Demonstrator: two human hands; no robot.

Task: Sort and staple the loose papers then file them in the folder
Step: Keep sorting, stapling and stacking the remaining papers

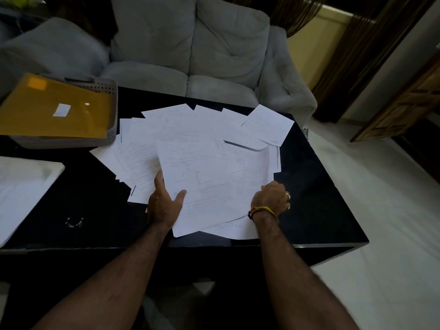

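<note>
Gripping the top sheet [207, 184] at its near left edge, the left hand [164, 203] is pinching it, thumb on top. The right hand [271, 198] is curling over the sheet's right edge. Loose papers [190, 129] are lying spread across the surface [316, 198] middle; a yellow folder [54, 110] is sitting in a gray tray [109, 89] at the far left corner.

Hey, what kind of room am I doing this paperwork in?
Most likely a home living room: a grey sofa stands right behind the low black table, with curtains and a wooden door to the right.
</note>
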